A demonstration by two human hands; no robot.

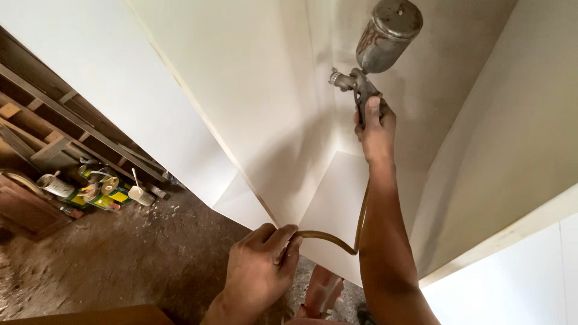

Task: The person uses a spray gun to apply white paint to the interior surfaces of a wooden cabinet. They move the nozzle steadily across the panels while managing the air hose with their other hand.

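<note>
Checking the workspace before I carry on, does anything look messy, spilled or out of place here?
Yes. The cans at the left lie tipped in a heap on the dusty floor, with pale debris scattered nearby. The spray gun in the right hand looks stained.

hose [337, 239]: hidden behind the right forearm [385, 241] above its bend, and inside the left hand [262, 268]
spray gun [376, 54]: grip covered by the right hand [374, 129]
cans [99, 192]: far left of the hose, contents too small to tell
cabinet panels [253, 90]: cut off by the top edge
</note>
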